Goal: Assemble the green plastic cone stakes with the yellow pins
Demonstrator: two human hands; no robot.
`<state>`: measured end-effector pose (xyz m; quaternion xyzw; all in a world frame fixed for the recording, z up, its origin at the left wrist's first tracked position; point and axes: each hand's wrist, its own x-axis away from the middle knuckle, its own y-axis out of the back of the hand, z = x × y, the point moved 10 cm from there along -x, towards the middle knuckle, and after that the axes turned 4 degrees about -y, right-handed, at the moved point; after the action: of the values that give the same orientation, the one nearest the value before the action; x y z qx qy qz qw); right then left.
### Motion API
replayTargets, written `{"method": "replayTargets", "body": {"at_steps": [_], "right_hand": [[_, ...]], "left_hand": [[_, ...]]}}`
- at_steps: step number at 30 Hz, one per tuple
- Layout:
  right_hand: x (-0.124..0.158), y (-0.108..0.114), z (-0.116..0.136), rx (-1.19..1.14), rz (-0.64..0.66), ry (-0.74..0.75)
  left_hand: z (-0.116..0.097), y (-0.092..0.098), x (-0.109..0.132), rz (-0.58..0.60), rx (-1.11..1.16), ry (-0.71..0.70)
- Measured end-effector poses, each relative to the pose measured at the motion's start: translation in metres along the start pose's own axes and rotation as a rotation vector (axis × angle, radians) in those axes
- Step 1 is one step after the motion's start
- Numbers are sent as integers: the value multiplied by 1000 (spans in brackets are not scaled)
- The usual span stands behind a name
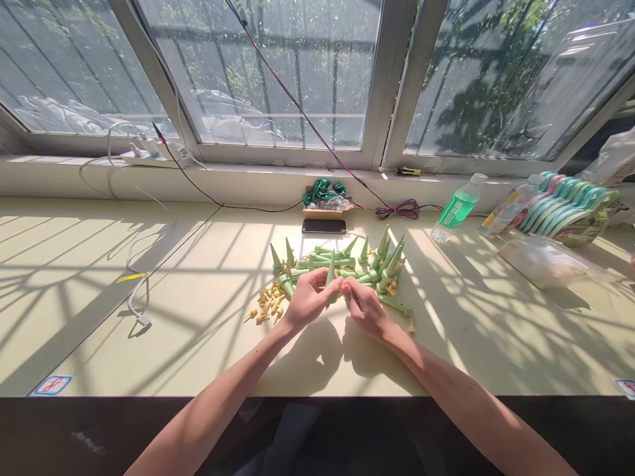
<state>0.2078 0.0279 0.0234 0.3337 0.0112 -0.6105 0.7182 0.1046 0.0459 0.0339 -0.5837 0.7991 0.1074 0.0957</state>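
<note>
My left hand (307,299) and my right hand (361,305) meet over the pale green table (198,344), fingers pinched together around a green cone-shaped plastic spike (331,272) that points upward. Behind my hands lies a heap of several more green spikes (377,264), some upright, some on their sides. Left of my left hand sits a scatter of small yellow plastic pegs (268,305). Whether my right hand also pinches a small piece is hidden by the fingers.
A black phone (324,226) lies behind the heap, with a small box of green parts (325,197). A green bottle (456,209), coloured bottles and stacked teal parts (570,201), a clear bag (546,261) stand at right. Cables and a power strip (149,155) run along the window sill at left.
</note>
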Motion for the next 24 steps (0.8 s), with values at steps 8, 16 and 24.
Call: {"method": "replayTargets", "body": {"at_steps": [8, 16, 24], "right_hand": [[0, -2, -4, -105, -11, -42], [1, -6, -11, -196, 9, -144], [1, -11, -17, -288, 29, -197]], "left_hand": [[-7, 2, 1, -25, -88, -70], [-11, 3, 3, -35, -187, -134], [-16, 2, 5, -23, -231, -183]]}}
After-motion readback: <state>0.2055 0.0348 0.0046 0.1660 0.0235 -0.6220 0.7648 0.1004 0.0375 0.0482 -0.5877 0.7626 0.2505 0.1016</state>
